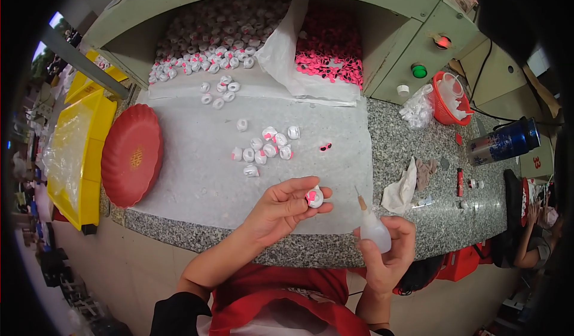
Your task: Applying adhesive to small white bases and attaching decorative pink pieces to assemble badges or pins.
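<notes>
Over the front of the paper-covered bench, my left hand point(286, 203) pinches a small white rounded figure point(315, 198) with a pink patch on it. To its right, my right hand point(388, 249) is wrapped round a translucent squeeze bottle point(375, 233) whose thin needle tip points up and away from me. Beyond my left hand lies a loose group of similar white figures point(270, 150), some with pink parts. A little pink and black piece point(325, 147) rests on the paper to the right of that group.
A green-grey cabinet arches behind, holding heaped white figures point(209, 37) and pink-black pieces point(329, 61), parted by paper. At left are a red scalloped dish point(133, 156) and a yellow tray point(84, 156). A red basket point(445, 99), blue can point(505, 141) and crumpled tissue point(399, 189) stand at right.
</notes>
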Demonstrator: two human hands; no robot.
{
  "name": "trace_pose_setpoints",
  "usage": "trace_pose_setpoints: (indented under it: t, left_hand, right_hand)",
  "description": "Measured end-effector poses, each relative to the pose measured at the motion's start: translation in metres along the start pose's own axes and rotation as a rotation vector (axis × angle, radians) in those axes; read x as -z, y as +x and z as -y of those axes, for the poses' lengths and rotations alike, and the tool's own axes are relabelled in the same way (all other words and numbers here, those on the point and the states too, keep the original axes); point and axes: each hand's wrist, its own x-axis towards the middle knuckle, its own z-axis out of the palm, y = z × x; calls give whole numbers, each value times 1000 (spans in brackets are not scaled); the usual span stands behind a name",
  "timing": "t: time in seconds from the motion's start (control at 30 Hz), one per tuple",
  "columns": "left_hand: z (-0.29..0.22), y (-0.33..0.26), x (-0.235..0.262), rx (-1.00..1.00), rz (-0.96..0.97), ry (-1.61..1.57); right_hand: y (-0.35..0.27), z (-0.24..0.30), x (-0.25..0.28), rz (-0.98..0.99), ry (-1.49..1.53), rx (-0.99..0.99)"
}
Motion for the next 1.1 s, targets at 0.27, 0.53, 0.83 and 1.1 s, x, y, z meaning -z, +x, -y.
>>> trace_pose_setpoints:
  t: [0.27,0.53,0.83,1.1]
  left_hand:
    - [1,-1,1,-95,65,111]
    - [0,-1,-4,-84,-11,27]
    - [-3,-4,-11,-90,-17,6]
    - [-3,-4,-11,-122,-1,40]
  right_hand:
    - [-4,-5,3,-3,-172,142]
    - [-12,6,-2,-28,-208,167]
    - [-6,9,-13,83,-446,391]
    - [-3,9,-20,70,-510,442]
